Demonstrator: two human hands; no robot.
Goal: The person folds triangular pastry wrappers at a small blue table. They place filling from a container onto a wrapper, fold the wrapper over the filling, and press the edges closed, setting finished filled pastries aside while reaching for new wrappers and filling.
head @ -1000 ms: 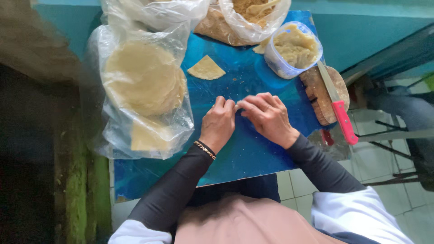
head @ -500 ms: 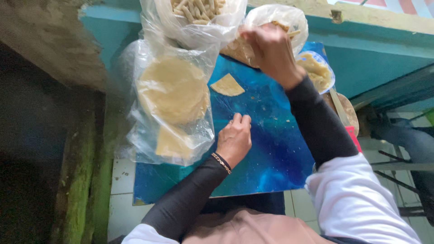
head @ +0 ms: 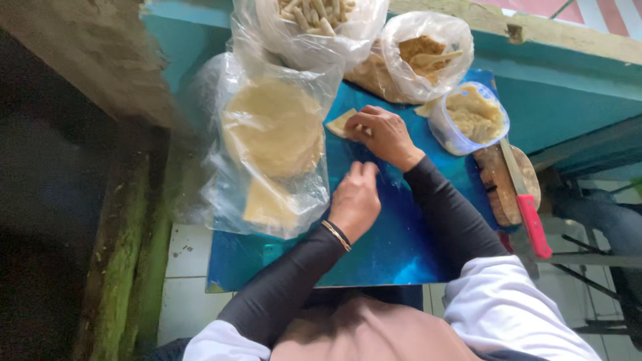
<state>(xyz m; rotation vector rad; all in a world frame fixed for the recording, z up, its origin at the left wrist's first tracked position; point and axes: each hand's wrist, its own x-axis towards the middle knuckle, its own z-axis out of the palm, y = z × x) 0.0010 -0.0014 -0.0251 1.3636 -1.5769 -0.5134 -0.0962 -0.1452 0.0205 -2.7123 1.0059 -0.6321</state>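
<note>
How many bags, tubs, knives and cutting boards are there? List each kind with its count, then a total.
Clear plastic bags: 3
Plastic tub: 1
Red-handled knife: 1
Wooden cutting board: 1
Total: 6

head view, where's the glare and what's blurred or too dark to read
Head view: daylight sheen on the glossy blue mat and on the clear plastic bag of round flat wrappers; the left edge, with the mossy wall, falls into deep, smeared shadow; the right hand on a pale wrapper piece stays fairly sharp.
</note>
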